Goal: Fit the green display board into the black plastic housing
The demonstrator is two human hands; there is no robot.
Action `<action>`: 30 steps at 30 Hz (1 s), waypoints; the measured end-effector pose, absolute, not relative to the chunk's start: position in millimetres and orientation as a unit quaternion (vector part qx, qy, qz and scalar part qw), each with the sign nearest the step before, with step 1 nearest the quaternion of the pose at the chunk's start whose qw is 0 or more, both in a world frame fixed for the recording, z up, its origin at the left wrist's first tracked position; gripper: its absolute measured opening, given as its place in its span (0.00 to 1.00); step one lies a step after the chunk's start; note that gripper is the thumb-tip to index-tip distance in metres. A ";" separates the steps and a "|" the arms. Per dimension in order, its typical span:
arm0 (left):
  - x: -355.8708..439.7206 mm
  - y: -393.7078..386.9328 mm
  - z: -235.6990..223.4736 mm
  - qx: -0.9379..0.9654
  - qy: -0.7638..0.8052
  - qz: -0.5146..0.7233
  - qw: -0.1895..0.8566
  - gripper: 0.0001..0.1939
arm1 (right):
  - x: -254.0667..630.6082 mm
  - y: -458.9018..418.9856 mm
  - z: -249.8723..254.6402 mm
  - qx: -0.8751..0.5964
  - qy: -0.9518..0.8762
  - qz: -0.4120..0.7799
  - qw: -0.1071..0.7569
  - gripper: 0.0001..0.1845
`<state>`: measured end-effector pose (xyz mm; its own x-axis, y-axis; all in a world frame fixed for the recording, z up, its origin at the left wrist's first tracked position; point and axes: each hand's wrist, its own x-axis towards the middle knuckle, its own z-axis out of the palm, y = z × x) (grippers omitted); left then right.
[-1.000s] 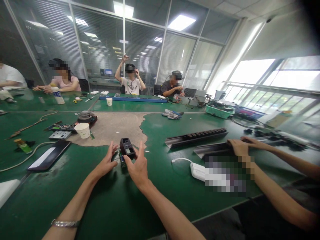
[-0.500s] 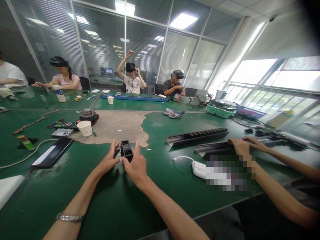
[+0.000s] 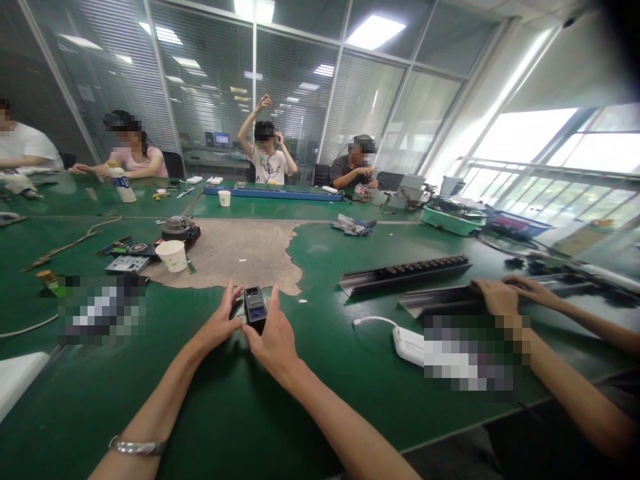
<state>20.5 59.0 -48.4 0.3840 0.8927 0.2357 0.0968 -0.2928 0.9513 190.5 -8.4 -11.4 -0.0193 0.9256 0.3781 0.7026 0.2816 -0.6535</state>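
Note:
A small black box-shaped device, with slots and a bluish sheen on its top, is between my hands just above or on the green table. My right hand grips it, thumb at its near left corner and index finger stretched along its right side. The other right fingers are hidden. On the left side, my left hand has its fingers stretched and apart, thumb tip close to the device. Whether that thumb touches it, I cannot tell. Something pale shows between the left fingers and the device.
Ahead are a paper cup, circuit parts and a bare brown patch. On the right lie black metal rails, a white adapter with a cable and a co-worker's hands. Gloves and a green basket are farther back.
The view has shifted slightly, moving the surroundings a little to the right. The device's top looks lighter and bluish now. Both hands keep nearly the same pose around it.

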 end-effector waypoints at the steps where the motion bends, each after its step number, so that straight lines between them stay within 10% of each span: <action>1: 20.8 58.4 -47.7 0.685 0.362 0.420 0.473 0.54 | 190.1 -8.1 -16.7 -0.568 -0.694 0.151 0.415 0.56; 30: 30.3 41.0 -41.7 0.804 0.395 0.344 0.282 0.66 | 228.1 -6.8 14.7 -0.507 -0.603 0.223 0.574 0.48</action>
